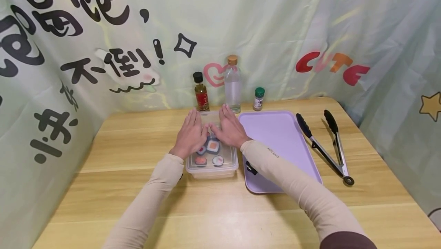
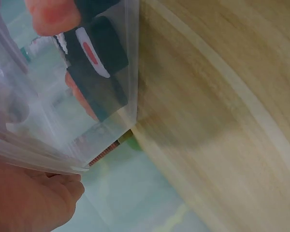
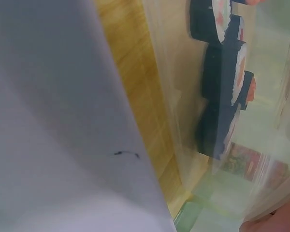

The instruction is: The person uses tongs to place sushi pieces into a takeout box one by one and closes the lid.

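Note:
A clear plastic food container (image 1: 212, 174) with a translucent lid stands mid-table, and several sushi rolls (image 1: 213, 146) show through it. My left hand (image 1: 190, 133) lies on the left part of the lid, fingers straight toward the far edge. On the right part rests my right hand (image 1: 231, 129), fingers likewise extended; the two thumbs come close together at the middle. The left wrist view shows the left-hand fingers (image 2: 36, 198) at the lid's edge, with dark-wrapped sushi (image 2: 99, 48) behind the wall. Sushi rolls (image 3: 222, 72) also sit inside in the right wrist view.
A purple tray (image 1: 265, 130) lies right of the container, partly under my right forearm. Spread tongs (image 1: 327, 156) lie farther right. Behind stand a red-labelled bottle (image 1: 202, 97), a clear bottle (image 1: 232, 88) with an orange cap and a green-capped jar (image 1: 258, 100), before a printed curtain (image 1: 268, 30).

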`<state>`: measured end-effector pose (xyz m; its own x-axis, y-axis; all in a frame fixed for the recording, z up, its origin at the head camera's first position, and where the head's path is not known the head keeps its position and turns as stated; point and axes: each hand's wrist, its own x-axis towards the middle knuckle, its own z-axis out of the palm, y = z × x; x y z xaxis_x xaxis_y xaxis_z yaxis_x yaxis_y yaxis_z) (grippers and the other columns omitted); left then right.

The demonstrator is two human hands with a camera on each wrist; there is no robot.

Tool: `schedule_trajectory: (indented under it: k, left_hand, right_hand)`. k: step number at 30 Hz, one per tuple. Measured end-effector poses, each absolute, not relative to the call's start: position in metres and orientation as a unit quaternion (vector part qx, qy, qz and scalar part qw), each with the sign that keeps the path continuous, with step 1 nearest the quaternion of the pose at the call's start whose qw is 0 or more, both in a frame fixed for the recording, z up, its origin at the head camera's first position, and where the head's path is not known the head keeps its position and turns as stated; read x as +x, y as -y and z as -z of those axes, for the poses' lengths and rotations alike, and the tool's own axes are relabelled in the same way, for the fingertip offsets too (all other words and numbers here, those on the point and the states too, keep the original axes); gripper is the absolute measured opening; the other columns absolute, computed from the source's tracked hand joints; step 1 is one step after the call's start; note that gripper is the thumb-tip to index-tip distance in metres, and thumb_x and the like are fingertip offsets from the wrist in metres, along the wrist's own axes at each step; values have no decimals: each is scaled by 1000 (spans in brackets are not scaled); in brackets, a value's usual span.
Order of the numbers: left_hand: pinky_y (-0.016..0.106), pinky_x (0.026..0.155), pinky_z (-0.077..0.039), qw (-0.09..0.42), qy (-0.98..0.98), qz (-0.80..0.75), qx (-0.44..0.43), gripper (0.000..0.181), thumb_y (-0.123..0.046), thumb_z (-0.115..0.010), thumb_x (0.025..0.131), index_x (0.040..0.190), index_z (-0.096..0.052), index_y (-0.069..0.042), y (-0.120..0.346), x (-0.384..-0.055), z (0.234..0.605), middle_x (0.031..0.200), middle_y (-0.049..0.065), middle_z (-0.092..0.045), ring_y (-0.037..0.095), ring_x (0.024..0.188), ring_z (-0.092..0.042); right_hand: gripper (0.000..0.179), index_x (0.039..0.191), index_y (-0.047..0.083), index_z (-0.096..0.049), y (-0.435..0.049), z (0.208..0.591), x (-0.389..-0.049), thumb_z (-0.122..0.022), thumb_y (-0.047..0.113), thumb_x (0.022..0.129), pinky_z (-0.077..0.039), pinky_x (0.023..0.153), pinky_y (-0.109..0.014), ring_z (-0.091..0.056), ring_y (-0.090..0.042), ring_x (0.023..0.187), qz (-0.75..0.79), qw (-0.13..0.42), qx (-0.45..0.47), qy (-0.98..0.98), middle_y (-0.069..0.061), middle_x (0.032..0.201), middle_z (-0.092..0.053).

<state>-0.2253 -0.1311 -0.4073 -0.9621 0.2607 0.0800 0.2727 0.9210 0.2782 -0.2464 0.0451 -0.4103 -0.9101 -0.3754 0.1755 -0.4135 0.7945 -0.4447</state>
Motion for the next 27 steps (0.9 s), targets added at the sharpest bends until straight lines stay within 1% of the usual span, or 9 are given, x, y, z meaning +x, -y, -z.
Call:
schedule_trajectory:
  k: [8,15,21,27]
  left_hand:
    - [40,124,-3,21,979,149,-135,69,-37,-28,108,155,-17,13,131,-226,411,166,25,-5,33,154,-1]
    - [40,124,-2,21,980,151,-129,70,-38,-27,109,156,-16,13,132,-225,414,166,24,-5,32,154,0]
    - [40,124,-2,27,978,162,-127,70,-39,-27,108,156,-17,11,132,-225,415,166,24,-6,31,154,0]
    - [41,124,-4,31,975,176,-131,71,-39,-30,108,156,-17,12,133,-225,413,166,25,-7,32,154,0]
  right_hand:
    - [78,151,-14,-32,-45,412,-245,-49,44,103,-17,122,-44,-15,-38,152,-246,42,210,945,-30,161,-20]
    - [79,152,-14,-29,-44,416,-246,-47,46,103,-14,123,-42,-13,-38,153,-243,39,213,946,-29,162,-17]
    - [78,152,-14,-28,-45,414,-245,-48,45,104,-12,123,-42,-14,-38,153,-248,39,217,943,-30,162,-17]
    - [77,150,-16,-30,-49,407,-243,-51,42,104,-13,123,-44,-18,-41,151,-245,49,229,941,-33,159,-21]
